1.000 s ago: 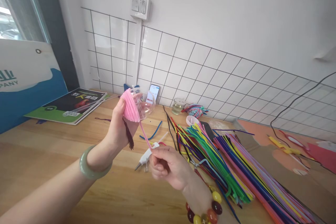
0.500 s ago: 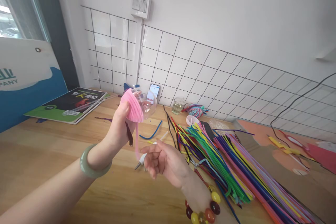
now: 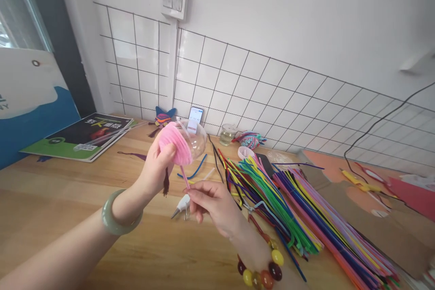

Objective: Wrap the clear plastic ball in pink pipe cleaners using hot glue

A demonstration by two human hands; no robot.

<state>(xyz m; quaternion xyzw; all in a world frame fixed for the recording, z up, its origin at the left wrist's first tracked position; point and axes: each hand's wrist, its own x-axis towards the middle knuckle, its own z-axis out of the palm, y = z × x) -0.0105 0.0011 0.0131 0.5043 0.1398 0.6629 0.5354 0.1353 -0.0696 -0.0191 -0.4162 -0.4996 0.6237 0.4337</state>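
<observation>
My left hand point(image 3: 154, 161) holds up a clear plastic ball point(image 3: 197, 141), its near half wrapped in rows of fuzzy pink pipe cleaner point(image 3: 176, 144). The thumb presses on the pink rows; the other fingers are mostly hidden behind them. A loose pink end runs down from the ball, and my right hand point(image 3: 214, 206) pinches it between thumb and fingers. A dark tassel point(image 3: 166, 183) hangs below the left hand. Just left of the right hand, on the table, lies a white tool with a pointed metal tip point(image 3: 180, 206), perhaps a glue gun.
Bundles of coloured pipe cleaners point(image 3: 282, 206) spread to the right. Along the wall stand a blue-eared craft figure point(image 3: 165, 118), a phone point(image 3: 195, 119) and a glass jar point(image 3: 228, 134). Magazines point(image 3: 78, 138) lie left on the wooden table point(image 3: 163, 253). A yellow-handled tool point(image 3: 360, 182) lies far right.
My right hand, earlier loosely curled beside the hanging pink end, now pinches it and holds it taut. The wrapped ball has shifted slightly down and right in view; the camera view has also moved a little.
</observation>
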